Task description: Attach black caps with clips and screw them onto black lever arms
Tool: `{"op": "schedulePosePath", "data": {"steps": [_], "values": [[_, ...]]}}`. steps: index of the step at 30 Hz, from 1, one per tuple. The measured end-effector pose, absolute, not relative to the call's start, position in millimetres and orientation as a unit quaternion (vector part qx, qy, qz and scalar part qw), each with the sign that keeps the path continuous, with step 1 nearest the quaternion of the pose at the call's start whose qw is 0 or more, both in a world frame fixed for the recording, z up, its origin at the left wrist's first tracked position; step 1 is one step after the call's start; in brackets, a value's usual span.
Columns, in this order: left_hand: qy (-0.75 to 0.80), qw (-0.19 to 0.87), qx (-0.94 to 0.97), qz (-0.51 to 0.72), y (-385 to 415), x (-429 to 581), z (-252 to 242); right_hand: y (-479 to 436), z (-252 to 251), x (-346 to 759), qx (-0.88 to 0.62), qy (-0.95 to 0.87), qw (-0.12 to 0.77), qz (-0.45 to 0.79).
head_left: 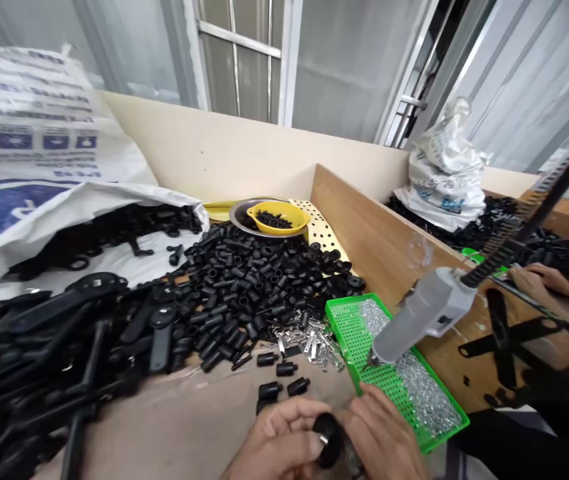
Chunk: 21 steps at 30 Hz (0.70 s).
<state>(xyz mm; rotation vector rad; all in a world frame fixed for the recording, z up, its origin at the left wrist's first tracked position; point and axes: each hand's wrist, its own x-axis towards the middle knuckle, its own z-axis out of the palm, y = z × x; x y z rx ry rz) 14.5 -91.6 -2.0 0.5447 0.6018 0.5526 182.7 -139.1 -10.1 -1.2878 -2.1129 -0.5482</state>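
Near the bottom centre, my left hand (284, 440) pinches a round black part (328, 440) with a small shiny piece at its middle. My right hand (381, 437) is right beside it, fingers curled at the part's right side; a blurred metallic item shows under them, too unclear to name. Several short black cylinders (270, 391) lie on the table just beyond my left hand. The green tray (340, 333) with small silver screws (421, 393) is beyond my right hand. Over the tray hangs a grey electric screwdriver (417, 317), its tip pointing down.
Black cylinders (234, 280) are heaped mid-table, with metal clips (314, 337) in front. Long black parts (39, 333) and an open white sack (114, 193) fill the left. A yellow bowl (284, 230) sits behind. Beyond the wooden divider (364, 227), another person's hands (539, 280) show.
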Motion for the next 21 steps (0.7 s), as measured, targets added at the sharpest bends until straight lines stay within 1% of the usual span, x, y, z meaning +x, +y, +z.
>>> {"op": "schedulePosePath", "data": {"steps": [2, 4, 5, 7, 9, 11, 13, 17, 21], "values": [[0.314, 0.864, 0.28, 0.277, -93.6, 14.3, -5.4, -142.4, -16.7, 183.4, -0.485, -0.802, 0.293, -0.19], [0.336, 0.852, 0.296, 0.27, -97.0, 13.0, -10.2, -148.1, -20.9, 182.6, -0.485, -0.817, 0.276, -0.145], [0.343, 0.85, 0.302, 0.261, -99.2, 11.8, -13.0, -151.8, -22.0, 181.7, -0.486, -0.828, 0.257, -0.108], [0.348, 0.851, 0.303, 0.249, -104.2, 8.8, -19.1, -159.7, -23.4, 179.5, -0.498, -0.83, 0.25, -0.01], [0.348, 0.859, 0.283, 0.247, -108.6, 5.5, -25.3, -166.1, -26.1, 177.3, -0.505, -0.818, 0.26, 0.095], [0.36, 0.856, 0.281, 0.243, -111.2, 3.1, -31.4, -169.4, -32.4, 175.8, -0.495, -0.8, 0.295, 0.166], [0.384, 0.84, 0.306, 0.23, -111.7, 2.6, -37.0, -169.8, -42.3, 174.6, -0.493, -0.789, 0.319, 0.179], [0.402, 0.816, 0.349, 0.225, -110.6, 5.9, -45.3, -168.8, -63.4, 170.5, -0.53, -0.78, 0.282, 0.179], [0.416, 0.798, 0.373, 0.226, -110.7, 8.5, -48.3, -169.8, -77.1, 163.4, -0.548, -0.762, 0.32, 0.132]]}}
